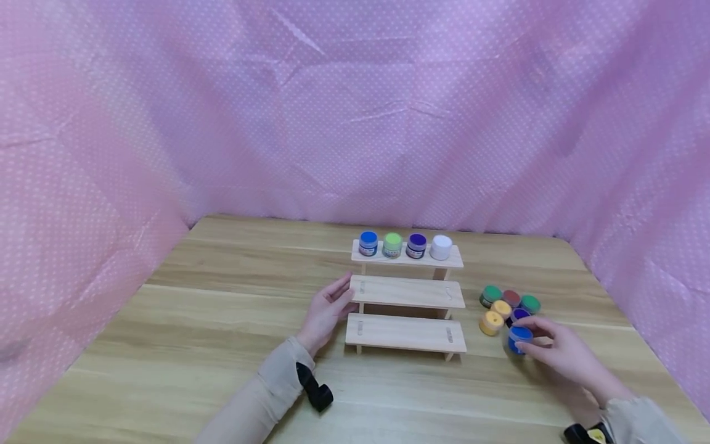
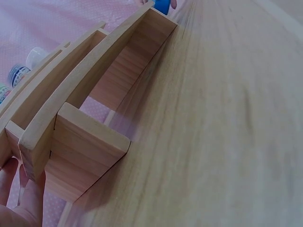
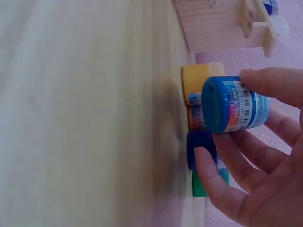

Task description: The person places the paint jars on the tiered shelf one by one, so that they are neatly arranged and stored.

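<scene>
A blue-lidded jar (image 1: 519, 338) is pinched between the thumb and fingers of my right hand (image 1: 568, 354), at the near end of a jar cluster. In the right wrist view the same blue jar (image 3: 235, 104) shows its printed label, in the grip of the right hand (image 3: 267, 175). My left hand (image 1: 326, 314) touches the left end of the wooden three-tier rack's middle shelf (image 1: 407, 291). The left wrist view has the left hand's fingers (image 2: 33, 196) at the end of the wooden rack (image 2: 90, 130).
On the top shelf (image 1: 405, 261) stand blue, light green, purple and white jars (image 1: 441, 247). Right of the rack, green, red, yellow and purple jars are grouped, with a yellow jar (image 1: 491, 322) nearest the rack. A pink dotted cloth (image 1: 355, 123) hangs behind the wooden table (image 1: 238, 308).
</scene>
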Motion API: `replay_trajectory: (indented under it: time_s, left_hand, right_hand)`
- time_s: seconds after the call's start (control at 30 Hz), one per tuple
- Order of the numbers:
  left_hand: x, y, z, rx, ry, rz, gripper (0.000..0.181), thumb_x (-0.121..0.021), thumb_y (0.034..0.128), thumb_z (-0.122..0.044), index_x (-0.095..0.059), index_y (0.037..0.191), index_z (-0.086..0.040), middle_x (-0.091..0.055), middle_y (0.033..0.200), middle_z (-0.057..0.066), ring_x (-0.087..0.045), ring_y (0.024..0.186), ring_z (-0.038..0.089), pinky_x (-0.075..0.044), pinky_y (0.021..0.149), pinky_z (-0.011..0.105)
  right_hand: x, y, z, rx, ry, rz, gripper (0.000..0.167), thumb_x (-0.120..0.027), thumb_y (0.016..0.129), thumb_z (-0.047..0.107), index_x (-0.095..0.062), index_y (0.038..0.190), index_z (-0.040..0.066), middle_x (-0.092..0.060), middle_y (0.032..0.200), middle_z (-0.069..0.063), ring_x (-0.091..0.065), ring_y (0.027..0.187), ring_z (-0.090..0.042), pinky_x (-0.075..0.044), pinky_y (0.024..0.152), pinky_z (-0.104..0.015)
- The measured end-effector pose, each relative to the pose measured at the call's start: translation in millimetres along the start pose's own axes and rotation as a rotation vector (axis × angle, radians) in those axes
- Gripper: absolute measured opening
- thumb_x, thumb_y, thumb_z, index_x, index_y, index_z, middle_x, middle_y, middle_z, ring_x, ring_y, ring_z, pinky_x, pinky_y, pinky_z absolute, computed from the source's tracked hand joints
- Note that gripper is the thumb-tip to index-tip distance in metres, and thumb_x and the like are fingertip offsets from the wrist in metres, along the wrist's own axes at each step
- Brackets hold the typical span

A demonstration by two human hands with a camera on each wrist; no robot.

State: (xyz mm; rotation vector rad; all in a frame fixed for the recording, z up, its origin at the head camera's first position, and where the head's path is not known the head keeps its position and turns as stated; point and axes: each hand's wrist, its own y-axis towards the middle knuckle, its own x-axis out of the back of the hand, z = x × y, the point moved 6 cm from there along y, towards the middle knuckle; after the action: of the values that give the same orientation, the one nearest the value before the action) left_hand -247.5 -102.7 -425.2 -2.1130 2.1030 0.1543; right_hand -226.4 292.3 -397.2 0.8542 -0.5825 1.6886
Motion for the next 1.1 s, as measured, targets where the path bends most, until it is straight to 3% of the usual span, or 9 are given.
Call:
replay_trajectory:
  time_s: [0.17,0.4,0.63,0.7,0.77,0.9,1.1]
  left_hand:
    - [0.1,3.0,-0.1,-0.009,-0.003,-0.002,0.046,-0.052,0.0961,-0.007,-0.042,0.141,-0.003,-0.044,0.143,0.019,-0.055,0.12,0.024,-0.053,0.093,0.036]
    - [2.1,3.5,-0.3,0.003,-0.009,-0.015,0.047,-0.053,0.0957,-0.006,-0.042,0.141,-0.005,-0.044,0.144,0.018,-0.054,0.122,0.027,-0.053,0.093,0.037]
    - [-0.3,1.8,-2.4,0.004,0.0,-0.005,0.047,-0.052,0.0963,-0.006,-0.042,0.142,-0.006,-0.044,0.144,0.017,-0.052,0.124,0.028,-0.052,0.094,0.038]
    - [-0.8,1.5,-2.4,0.005,0.011,-0.008,0.047,-0.052,0.0964,-0.007,-0.041,0.142,-0.006,-0.044,0.144,0.017,-0.052,0.124,0.029,-0.052,0.093,0.037]
    - [-1.3,0.9,-2.1,0.006,0.018,-0.011,0.047,-0.052,0.0962,-0.007,-0.041,0.142,-0.006,-0.044,0.144,0.016,-0.052,0.124,0.03,-0.053,0.093,0.037]
    - [-1.7,0.1,-1.1,0.002,0.029,-0.016,0.047,-0.053,0.0959,-0.007,-0.041,0.142,-0.004,-0.044,0.143,0.017,-0.052,0.124,0.031,-0.053,0.093,0.037]
    - [-0.6,-0.7,-0.5,0.003,0.025,-0.028,0.046,-0.053,0.0957,-0.007,-0.042,0.141,-0.004,-0.044,0.143,0.017,-0.052,0.124,0.03,-0.053,0.092,0.037]
  right_hand:
    - [7.5,1.1,-0.2,-0.063,0.067,-0.02,0.041,-0.069,0.087,0.024,-0.059,0.12,0.003,-0.058,0.122,-0.021,-0.057,0.095,-0.005,-0.053,0.067,-0.02]
    - [12.3,10.3,19.9,0.016,0.208,-0.114,0.04,-0.071,0.085,0.012,-0.057,0.118,-0.006,-0.059,0.108,-0.001,-0.059,0.086,0.005,-0.057,0.068,-0.02]
    - [8.4,15.9,40.0,0.037,0.209,-0.155,0.041,-0.071,0.085,0.013,-0.057,0.119,-0.004,-0.057,0.122,-0.026,-0.055,0.087,0.01,-0.054,0.07,-0.015]
    - [6.3,17.0,44.7,0.056,0.212,-0.16,0.039,-0.071,0.085,0.013,-0.058,0.118,-0.003,-0.06,0.119,-0.019,-0.056,0.087,0.009,-0.054,0.071,-0.015]
    - [4.1,17.8,49.5,0.083,0.237,-0.165,0.037,-0.071,0.084,0.01,-0.058,0.117,-0.004,-0.063,0.112,-0.004,-0.058,0.086,0.005,-0.055,0.07,-0.017]
    - [-2.9,20.1,58.7,0.109,0.325,-0.13,0.036,-0.069,0.086,0.009,-0.056,0.116,-0.006,-0.058,0.101,0.019,-0.063,0.083,-0.002,-0.058,0.066,-0.024]
    - [-12.9,28.0,74.3,0.11,0.43,-0.073,0.037,-0.066,0.088,0.007,-0.053,0.12,-0.007,-0.058,0.107,0.003,-0.062,0.088,-0.003,-0.059,0.07,-0.026]
